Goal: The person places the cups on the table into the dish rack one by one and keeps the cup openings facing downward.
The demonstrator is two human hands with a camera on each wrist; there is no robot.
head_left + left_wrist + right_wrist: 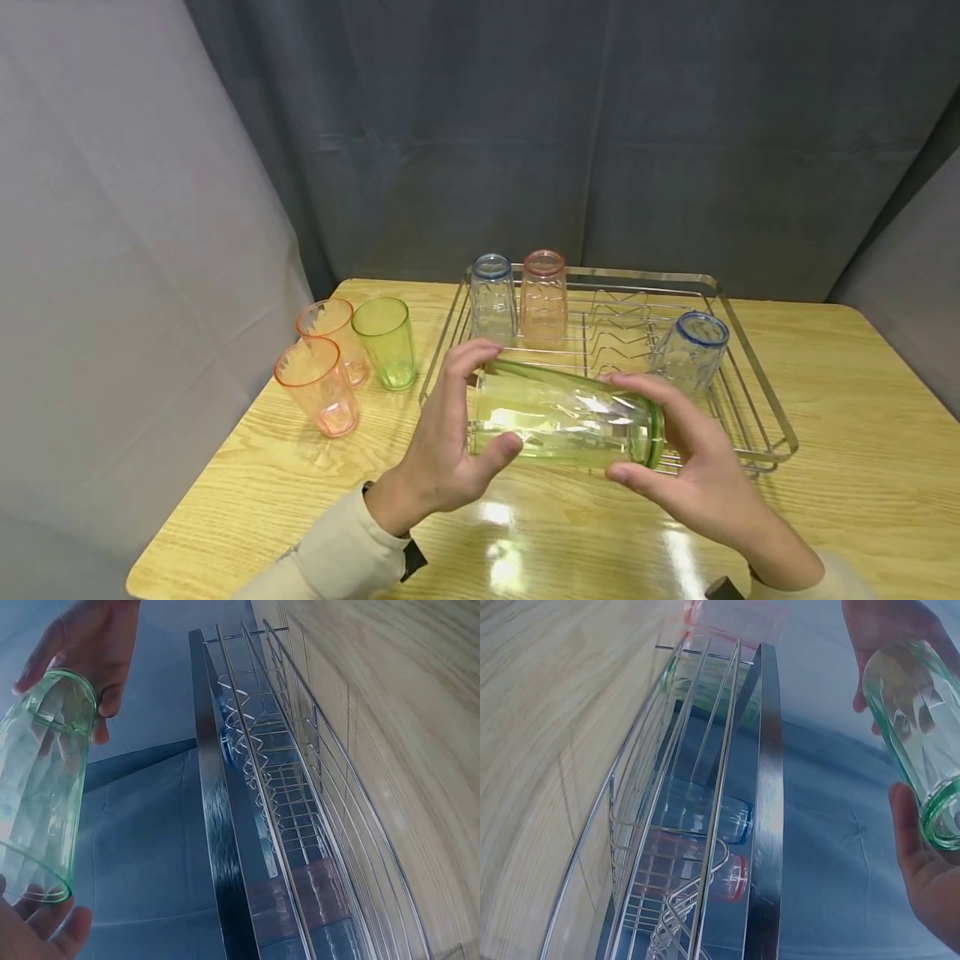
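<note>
A clear green tumbler (562, 417) lies on its side in the air, in front of the wire rack. My left hand (446, 462) grips its rim end, with the thumb along the near side and the fingers around the far side. At the thick-ringed base, my right hand (708, 479) holds the other end between thumb and fingers. The left wrist view shows the same tumbler (45, 772) between both hands. Over in the right wrist view, the right thumb and palm (922, 877) sit by the green base ring.
A metal dish rack (757, 379) holds upside-down tumblers: a blue-ringed one (493, 300), a pink one (544, 300) and another blue-ringed one (693, 354) at right. Left of it stand a green tumbler (390, 346) and two orange ones (322, 387) upright on the wooden table (300, 517).
</note>
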